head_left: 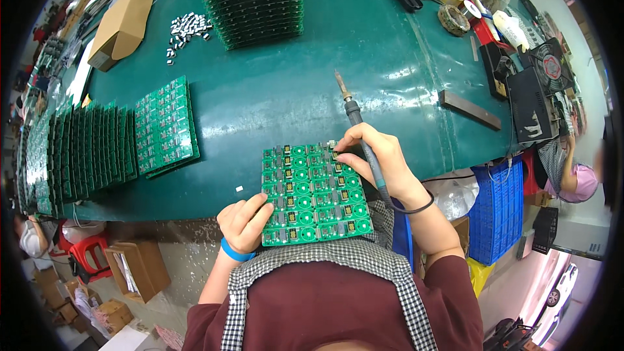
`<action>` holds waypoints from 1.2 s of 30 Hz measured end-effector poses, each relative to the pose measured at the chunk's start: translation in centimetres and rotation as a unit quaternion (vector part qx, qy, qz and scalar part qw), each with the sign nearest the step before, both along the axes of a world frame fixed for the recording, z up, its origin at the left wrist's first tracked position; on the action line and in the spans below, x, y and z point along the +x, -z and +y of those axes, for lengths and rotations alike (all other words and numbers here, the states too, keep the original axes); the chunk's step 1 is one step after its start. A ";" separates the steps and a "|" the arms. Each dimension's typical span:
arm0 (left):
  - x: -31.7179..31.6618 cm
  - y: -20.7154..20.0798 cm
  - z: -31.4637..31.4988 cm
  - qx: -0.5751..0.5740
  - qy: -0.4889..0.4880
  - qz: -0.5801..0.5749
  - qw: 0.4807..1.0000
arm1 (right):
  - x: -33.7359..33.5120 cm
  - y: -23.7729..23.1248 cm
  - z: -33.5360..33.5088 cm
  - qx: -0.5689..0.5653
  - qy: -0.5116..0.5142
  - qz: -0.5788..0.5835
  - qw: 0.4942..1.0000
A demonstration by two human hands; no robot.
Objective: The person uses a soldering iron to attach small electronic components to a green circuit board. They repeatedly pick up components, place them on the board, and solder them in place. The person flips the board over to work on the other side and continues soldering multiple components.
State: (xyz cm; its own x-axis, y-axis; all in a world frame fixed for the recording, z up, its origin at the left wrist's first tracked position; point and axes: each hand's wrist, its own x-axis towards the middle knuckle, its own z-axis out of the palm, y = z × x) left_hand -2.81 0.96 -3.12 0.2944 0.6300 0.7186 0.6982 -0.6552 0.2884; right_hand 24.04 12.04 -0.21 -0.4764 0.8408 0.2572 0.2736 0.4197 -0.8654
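A green circuit board panel [315,198], set with rows of repeated small circuits, lies at the table's near edge in front of my body. My left hand [244,224] grips its left edge with bent fingers. A soldering iron [353,112] rests in my right hand [387,162], its tip pointing away from me above the table and its cord running back by my wrist. The thumb and forefinger of that hand are pinched at the panel's far right corner, by a small silvery part [332,144]. Whether they grip that part, I cannot tell.
Green panels stand in a row [97,149] at left, and a tall stack [257,16] rises at the back. Loose small components [188,29] lie beside a cardboard box [123,26]. A dark bar [470,110] and a black box with a fan [536,97] are at right.
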 end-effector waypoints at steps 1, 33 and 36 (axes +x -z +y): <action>0.1 -0.2 0.1 -0.001 -0.001 -0.003 1.000 | 0.0 0.0 0.1 0.011 -0.007 -0.002 1.000; 0.6 -0.9 0.5 -0.021 -0.049 -0.039 0.998 | 1.7 1.5 -3.8 0.018 0.110 0.071 0.991; 0.7 -0.9 0.5 -0.021 -0.050 -0.040 0.998 | 1.7 1.5 -4.0 0.016 0.112 0.074 0.991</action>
State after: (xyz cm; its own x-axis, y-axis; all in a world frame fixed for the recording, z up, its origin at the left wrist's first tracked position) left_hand -2.14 1.48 -2.18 0.1714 0.6839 0.7092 0.7334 -0.5692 0.3716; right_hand 25.70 8.07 -1.67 -0.2338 0.9114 0.3387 0.2350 0.3909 -0.8899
